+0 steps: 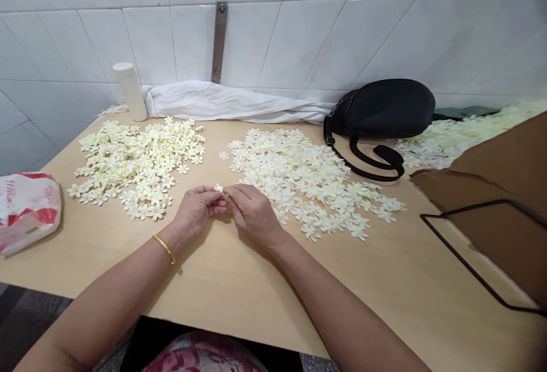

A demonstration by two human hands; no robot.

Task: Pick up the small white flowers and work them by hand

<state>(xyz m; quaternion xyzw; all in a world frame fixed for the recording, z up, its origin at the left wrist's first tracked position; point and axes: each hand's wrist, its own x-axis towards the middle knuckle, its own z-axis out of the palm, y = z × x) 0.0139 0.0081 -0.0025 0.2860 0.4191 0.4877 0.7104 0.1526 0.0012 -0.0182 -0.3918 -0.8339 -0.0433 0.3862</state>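
Between my fingertips, over the middle of the table, is one small white artificial flower (219, 188). My left hand (199, 208), with a gold bangle (164, 249) at its wrist, pinches it from the left. From the right, my right hand (252, 209) closes its thumb and fingers on the same flower. The flower's underside is hidden by the fingers. Beyond my left hand lies a pile of cream flowers with yellowish centres (141, 158). Next to my right hand spreads another pile of whiter flowers (299, 172).
A white bottle (130, 92) and a rolled white cloth (231, 101) are along the tiled wall. At back right sits a black bag (387, 109) with its strap. More flowers (461, 133), a cardboard box (504, 189) and a black wire frame (465, 269) occupy the right. A red-white packet (29, 209) lies left.
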